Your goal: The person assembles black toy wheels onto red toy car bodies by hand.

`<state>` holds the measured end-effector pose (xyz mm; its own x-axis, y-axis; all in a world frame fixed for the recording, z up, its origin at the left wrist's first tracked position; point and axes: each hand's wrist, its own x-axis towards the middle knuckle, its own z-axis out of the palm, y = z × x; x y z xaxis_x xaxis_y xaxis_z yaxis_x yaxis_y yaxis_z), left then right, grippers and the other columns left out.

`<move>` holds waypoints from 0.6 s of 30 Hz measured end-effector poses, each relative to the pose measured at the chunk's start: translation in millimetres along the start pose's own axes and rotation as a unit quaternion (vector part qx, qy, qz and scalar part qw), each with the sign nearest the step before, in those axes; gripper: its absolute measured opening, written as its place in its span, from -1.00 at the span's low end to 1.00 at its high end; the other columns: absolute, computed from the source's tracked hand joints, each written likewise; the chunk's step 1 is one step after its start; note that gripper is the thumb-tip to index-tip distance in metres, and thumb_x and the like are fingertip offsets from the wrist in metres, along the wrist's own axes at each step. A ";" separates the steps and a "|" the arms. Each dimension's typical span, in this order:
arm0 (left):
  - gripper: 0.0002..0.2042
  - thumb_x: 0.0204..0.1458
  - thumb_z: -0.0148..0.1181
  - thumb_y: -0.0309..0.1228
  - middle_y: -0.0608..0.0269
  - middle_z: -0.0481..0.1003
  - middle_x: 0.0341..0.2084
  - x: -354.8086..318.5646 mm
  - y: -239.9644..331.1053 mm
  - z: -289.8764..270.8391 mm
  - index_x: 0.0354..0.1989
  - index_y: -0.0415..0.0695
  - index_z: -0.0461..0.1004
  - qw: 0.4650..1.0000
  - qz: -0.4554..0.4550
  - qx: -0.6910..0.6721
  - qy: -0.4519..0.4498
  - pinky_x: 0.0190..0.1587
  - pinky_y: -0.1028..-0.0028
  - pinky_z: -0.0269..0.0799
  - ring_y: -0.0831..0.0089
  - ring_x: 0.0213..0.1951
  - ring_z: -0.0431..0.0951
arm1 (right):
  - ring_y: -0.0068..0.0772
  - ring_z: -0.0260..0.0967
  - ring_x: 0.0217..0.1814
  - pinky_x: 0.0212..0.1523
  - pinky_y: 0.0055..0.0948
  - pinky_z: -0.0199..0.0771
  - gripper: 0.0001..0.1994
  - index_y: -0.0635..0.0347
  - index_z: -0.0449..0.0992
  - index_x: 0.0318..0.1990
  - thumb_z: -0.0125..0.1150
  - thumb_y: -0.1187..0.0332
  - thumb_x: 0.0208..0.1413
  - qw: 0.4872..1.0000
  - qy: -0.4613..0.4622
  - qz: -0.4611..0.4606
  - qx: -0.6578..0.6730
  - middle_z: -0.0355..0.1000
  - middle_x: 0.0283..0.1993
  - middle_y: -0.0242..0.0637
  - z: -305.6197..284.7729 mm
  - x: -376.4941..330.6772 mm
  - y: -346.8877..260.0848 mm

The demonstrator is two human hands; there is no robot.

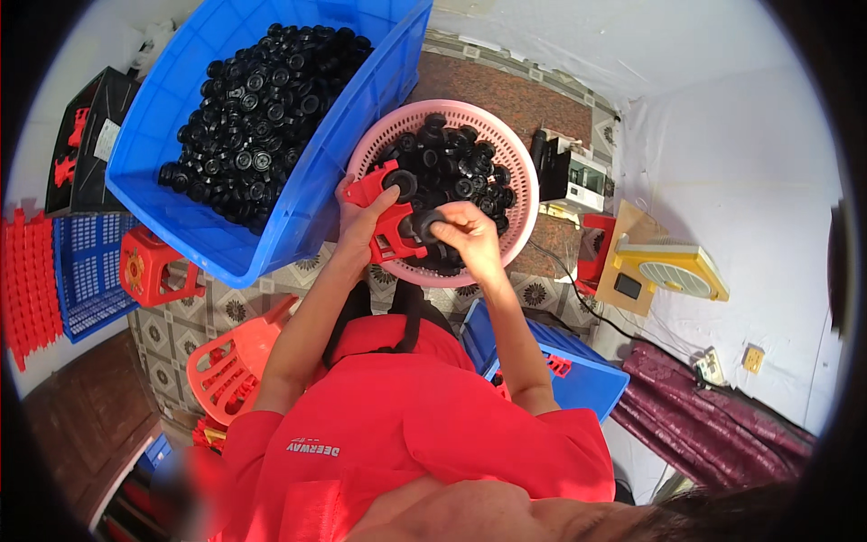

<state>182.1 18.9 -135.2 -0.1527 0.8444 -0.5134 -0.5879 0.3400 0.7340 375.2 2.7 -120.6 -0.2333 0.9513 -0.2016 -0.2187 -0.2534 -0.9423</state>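
Red plastic frame (385, 245), openwork with a black wheel (401, 186) on it, is held over the left part of a pink basket (526, 172). The left hand (359, 219) grips its side; the right hand (471, 237) pinches a second wheel (430, 226) against it. A blue bin (302, 194) bounds the left; room opens toward the basket's far side.

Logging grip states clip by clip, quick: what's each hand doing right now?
Left hand: closed, holding the red plastic part.
Right hand: closed, fingers pinching a black wheel at that part.
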 end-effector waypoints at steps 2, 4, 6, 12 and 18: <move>-0.08 -0.16 0.47 -0.49 0.06 0.29 0.09 -3.1 0.6 3.9 0.29 -0.10 -0.13 1.000 0.009 0.019 -0.013 0.02 0.28 0.52 0.31 0.05 0.44 | -0.60 0.48 -0.25 -0.17 -0.56 0.50 -0.81 0.31 0.49 -0.16 0.30 0.58 0.05 0.999 0.004 0.019 -0.046 0.56 -0.26 -0.31 12.9 -9.4 2.2; -0.08 -0.17 0.47 -0.50 0.05 0.30 0.08 -6.7 5.7 5.8 0.29 -0.10 -0.13 0.998 0.009 0.051 -0.037 0.01 0.29 0.53 0.31 0.05 0.44 | -0.61 0.48 -0.31 -0.25 -0.56 0.50 -0.79 0.31 0.51 -0.21 0.37 0.51 0.01 0.995 0.038 0.030 -0.089 0.56 -0.31 -0.32 16.2 -13.9 13.2; -0.07 -0.17 0.47 -0.50 0.05 0.31 0.07 -4.3 5.7 -0.7 0.29 -0.10 -0.13 0.995 0.013 0.080 -0.054 0.00 0.30 0.53 0.31 0.04 0.45 | -0.62 0.47 -0.33 -0.27 -0.57 0.50 -0.79 0.31 0.51 -0.24 0.40 0.49 -0.02 0.992 0.053 0.026 -0.114 0.56 -0.33 -0.33 17.5 -18.3 18.1; -0.04 -0.17 0.48 -0.48 0.08 0.35 0.05 -20.0 25.1 8.0 0.32 -0.10 -0.15 0.990 -0.081 0.045 -0.110 0.02 0.31 0.51 0.29 0.03 0.46 | -0.48 0.32 0.11 0.12 -0.44 0.33 -0.31 0.23 0.02 0.39 0.14 0.32 0.12 0.991 0.012 0.131 0.040 0.37 0.09 -0.22 25.2 -30.1 12.5; 0.18 -0.21 0.51 -0.45 0.09 0.33 0.09 -41.5 22.3 -16.2 0.42 -0.12 -0.40 0.947 -0.052 0.234 -0.214 0.10 0.33 0.44 0.34 0.06 0.45 | -0.39 0.33 0.11 0.17 -0.40 0.30 -0.28 0.27 0.04 0.40 0.19 0.35 0.09 0.993 0.013 0.097 0.063 0.39 0.08 -0.17 32.6 -34.2 27.2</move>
<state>162.5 -15.3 -104.8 0.2823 0.8524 -0.4401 -0.1493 0.4922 0.8576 346.3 -42.5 -130.7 -0.2591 0.8860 -0.3845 -0.2897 -0.4510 -0.8442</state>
